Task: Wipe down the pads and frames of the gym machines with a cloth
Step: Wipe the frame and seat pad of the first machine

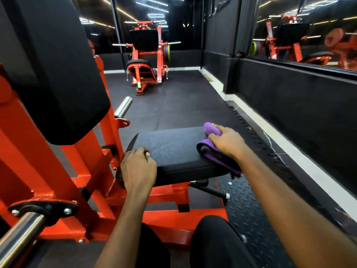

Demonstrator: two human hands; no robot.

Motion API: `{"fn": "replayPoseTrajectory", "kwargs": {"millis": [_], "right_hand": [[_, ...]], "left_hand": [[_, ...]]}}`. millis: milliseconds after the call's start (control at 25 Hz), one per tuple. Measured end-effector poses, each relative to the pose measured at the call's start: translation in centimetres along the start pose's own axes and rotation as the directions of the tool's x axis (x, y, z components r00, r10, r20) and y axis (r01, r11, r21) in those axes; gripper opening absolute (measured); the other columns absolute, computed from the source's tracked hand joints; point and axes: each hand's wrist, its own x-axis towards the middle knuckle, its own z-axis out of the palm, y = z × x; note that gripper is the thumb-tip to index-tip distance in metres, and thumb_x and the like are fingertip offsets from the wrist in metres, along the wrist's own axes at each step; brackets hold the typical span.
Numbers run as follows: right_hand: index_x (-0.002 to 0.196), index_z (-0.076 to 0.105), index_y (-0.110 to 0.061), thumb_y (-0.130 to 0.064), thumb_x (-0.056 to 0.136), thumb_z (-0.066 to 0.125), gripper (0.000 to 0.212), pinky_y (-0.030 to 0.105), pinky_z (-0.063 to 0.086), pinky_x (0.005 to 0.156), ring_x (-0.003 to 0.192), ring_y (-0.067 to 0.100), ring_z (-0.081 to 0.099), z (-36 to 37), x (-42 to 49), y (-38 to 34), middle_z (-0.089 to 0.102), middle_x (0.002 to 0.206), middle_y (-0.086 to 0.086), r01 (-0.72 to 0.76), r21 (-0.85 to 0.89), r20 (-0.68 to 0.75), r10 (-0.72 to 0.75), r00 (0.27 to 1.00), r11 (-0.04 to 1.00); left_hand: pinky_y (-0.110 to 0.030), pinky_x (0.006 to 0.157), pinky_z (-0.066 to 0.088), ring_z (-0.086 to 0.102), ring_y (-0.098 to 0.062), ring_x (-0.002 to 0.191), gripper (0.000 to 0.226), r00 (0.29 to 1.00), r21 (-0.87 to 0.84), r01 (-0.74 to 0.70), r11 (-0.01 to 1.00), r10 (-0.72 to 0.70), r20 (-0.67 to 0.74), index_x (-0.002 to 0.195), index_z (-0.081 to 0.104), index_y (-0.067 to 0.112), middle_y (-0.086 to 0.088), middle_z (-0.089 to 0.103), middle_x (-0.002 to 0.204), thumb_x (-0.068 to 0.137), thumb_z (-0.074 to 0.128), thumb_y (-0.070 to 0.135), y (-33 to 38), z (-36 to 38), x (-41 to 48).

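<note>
Cloth (211, 145): purple, folded, pressed on the seat pad's (173, 151) 3 o'clock edge, with one end hung over the side.
Right hand (227, 142): its fingers are curled over the bunched cloth, gripping it.
Left hand (137, 167): its fingers are curled round the pad's 8 o'clock corner.
Handling: the cloth is judged soft, light and limp, and is best held bunched in the palm.

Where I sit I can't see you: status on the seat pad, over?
Left hand grips left edge of pad. Right hand holds purple cloth on its right end. Nothing blocking the wipe.
</note>
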Motion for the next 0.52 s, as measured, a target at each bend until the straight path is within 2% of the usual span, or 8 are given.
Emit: {"fn": "replayPoseTrajectory", "kwargs": {"millis": [120,200,240,320,400,480,520], "right_hand": [[0.149,0.041,-0.045,-0.046,0.094,0.057,0.057,0.040,0.032,0.115,0.145,0.027,0.037,2.3,-5.3,1.3,0.031,0.163,0.003,0.007,0.244,-0.209,0.046,0.977,0.970],[0.152,0.036,-0.043,-0.045,0.095,0.059,0.062,0.042,0.029,0.117,0.149,0.023,0.029,4.4,-8.3,1.4,0.021,0.167,0.000,0.041,0.443,-0.305,0.107,0.946,0.895],[0.152,0.036,-0.042,-0.045,0.096,0.058,0.061,0.044,0.030,0.116,0.148,0.022,0.030,5.1,-8.8,1.4,0.023,0.166,-0.001,0.050,0.515,-0.316,0.135,0.939,0.856],[0.143,0.048,-0.041,-0.048,0.093,0.055,0.051,0.045,0.036,0.112,0.138,0.023,0.044,5.2,-6.9,1.6,0.045,0.152,-0.002,0.025,0.549,-0.324,0.186,0.928,0.835],[0.122,0.065,-0.036,-0.047,0.090,0.055,0.035,0.041,0.046,0.102,0.116,0.027,0.058,3.2,-3.4,1.4,0.065,0.123,-0.003,-0.069,0.576,-0.224,0.238,0.945,0.815],[0.104,0.072,-0.026,-0.038,0.089,0.057,0.025,0.035,0.051,0.090,0.101,0.026,0.064,1.4,0.5,1.7,0.070,0.103,0.000,-0.095,0.647,-0.022,0.143,0.990,0.757],[0.102,0.073,-0.024,-0.034,0.088,0.057,0.023,0.033,0.052,0.084,0.096,0.024,0.063,1.1,1.8,2.1,0.070,0.097,0.000,-0.093,0.684,0.041,0.089,0.995,0.723]], "left_hand": [[-0.042,0.090,0.048,0.061,-0.034,0.101,0.019,0.995,0.014,-0.075,0.997,0.074,0.060,0.097,0.072,0.009,-0.015,0.071,0.100,0.092,0.054,0.012,1.4,1.1,1.1],[-0.043,0.089,0.049,0.062,-0.033,0.100,0.021,0.993,0.051,-0.091,0.995,0.086,0.086,0.099,0.071,0.010,-0.015,0.071,0.101,0.093,0.052,0.015,1.5,1.4,2.1],[-0.043,0.089,0.049,0.061,-0.033,0.099,0.021,0.992,0.077,-0.096,0.992,0.089,0.091,0.099,0.070,0.010,-0.015,0.070,0.101,0.093,0.051,0.016,1.4,1.6,2.2],[-0.045,0.090,0.048,0.060,-0.034,0.099,0.024,0.989,0.137,-0.129,0.982,0.117,0.092,0.099,0.068,0.009,-0.016,0.069,0.102,0.095,0.047,0.018,0.9,2.0,2.1],[-0.047,0.094,0.045,0.058,-0.034,0.103,0.027,0.985,0.188,-0.159,0.969,0.142,0.103,0.103,0.067,0.008,-0.016,0.069,0.107,0.097,0.044,0.021,0.7,2.4,1.9],[-0.049,0.097,0.044,0.057,-0.034,0.107,0.031,0.984,0.218,-0.152,0.964,0.127,0.126,0.108,0.066,0.008,-0.016,0.068,0.112,0.098,0.041,0.023,0.7,2.6,2.2],[-0.049,0.098,0.043,0.056,-0.034,0.108,0.032,0.983,0.223,-0.152,0.963,0.124,0.136,0.109,0.066,0.008,-0.016,0.068,0.113,0.098,0.040,0.024,0.8,2.6,2.2]]}}
